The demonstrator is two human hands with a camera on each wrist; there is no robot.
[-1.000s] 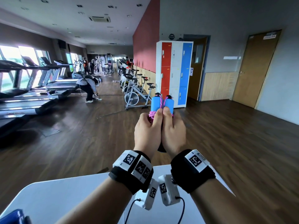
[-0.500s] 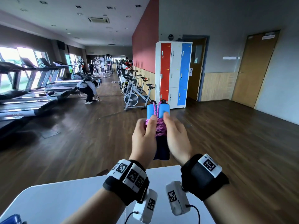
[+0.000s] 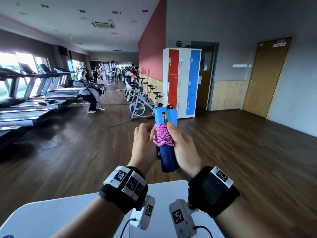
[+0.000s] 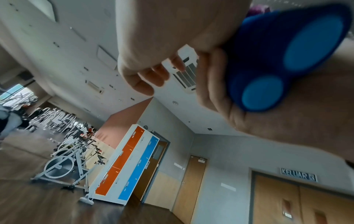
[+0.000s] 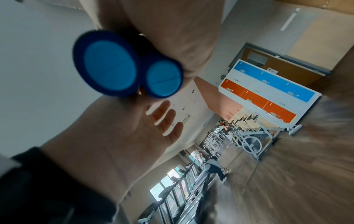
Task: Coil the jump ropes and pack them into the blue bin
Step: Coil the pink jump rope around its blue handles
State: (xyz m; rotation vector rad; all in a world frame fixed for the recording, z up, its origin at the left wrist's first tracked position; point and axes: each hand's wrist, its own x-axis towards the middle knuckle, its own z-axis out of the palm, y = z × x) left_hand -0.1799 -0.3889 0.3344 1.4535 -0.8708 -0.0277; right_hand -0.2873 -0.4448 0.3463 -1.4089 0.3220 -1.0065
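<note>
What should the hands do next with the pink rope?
Probably lower the bundle toward the bin at the table's near-left corner. The rope already sits wound around both handles, the right hand grips them, and the left hand looks open.

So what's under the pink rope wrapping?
The two blue handles lie side by side under the pink rope, held by the right hand. The wrapped stretch of them is hidden; the left hand is beside it.
</note>
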